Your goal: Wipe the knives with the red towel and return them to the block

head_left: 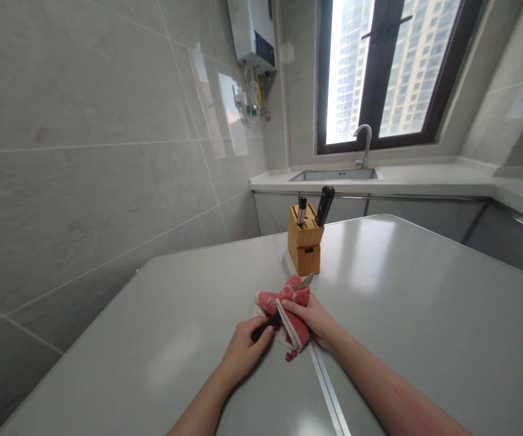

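My left hand (249,342) is closed round the black handle of a knife (267,327), held low over the table. A red towel with pale edging (298,324) is folded about the blade, and only the metal tip sticks out at the upper right. My right hand (313,318) grips this towel from the right, pressing it round the blade with the thumb on top. Just beyond stands a wooden knife block (309,257), upright, with a large black-handled knife (325,206) and a smaller black-and-silver handle (302,211) in its slots.
The pale glossy table (189,315) has a metal seam strip (327,387) running lengthwise. Behind it, a counter holds a sink (334,175) with a tap (367,145) under the window. A water heater (252,36) hangs on the wall, and tiles line the left side.
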The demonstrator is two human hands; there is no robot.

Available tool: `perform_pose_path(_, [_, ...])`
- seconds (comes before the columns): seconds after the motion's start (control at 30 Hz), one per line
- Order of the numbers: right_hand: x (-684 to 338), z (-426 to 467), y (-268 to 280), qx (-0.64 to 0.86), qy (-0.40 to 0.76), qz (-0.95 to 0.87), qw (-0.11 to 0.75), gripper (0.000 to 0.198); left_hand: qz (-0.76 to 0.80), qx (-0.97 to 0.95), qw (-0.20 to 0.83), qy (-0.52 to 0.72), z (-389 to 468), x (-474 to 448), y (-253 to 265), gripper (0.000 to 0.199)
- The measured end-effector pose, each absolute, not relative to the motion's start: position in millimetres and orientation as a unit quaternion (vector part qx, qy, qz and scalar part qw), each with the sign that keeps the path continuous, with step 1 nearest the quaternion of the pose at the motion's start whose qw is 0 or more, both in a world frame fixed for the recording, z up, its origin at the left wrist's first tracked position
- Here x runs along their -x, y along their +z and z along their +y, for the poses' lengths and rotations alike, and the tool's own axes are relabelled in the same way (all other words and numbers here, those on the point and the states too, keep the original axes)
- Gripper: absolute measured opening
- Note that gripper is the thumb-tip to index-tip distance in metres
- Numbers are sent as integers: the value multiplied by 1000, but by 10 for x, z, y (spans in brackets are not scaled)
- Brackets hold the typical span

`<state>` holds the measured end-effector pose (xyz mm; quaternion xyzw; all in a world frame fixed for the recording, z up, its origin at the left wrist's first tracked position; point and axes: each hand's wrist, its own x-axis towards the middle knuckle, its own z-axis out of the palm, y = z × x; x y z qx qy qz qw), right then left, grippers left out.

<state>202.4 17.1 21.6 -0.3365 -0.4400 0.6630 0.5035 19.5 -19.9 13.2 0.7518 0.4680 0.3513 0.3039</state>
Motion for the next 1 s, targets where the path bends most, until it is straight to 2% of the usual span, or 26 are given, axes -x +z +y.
perform_pose_path(1.0, [-2034,202,172,342,655,-453,498,31,462,-749,311,360,-187,-203,122,32])
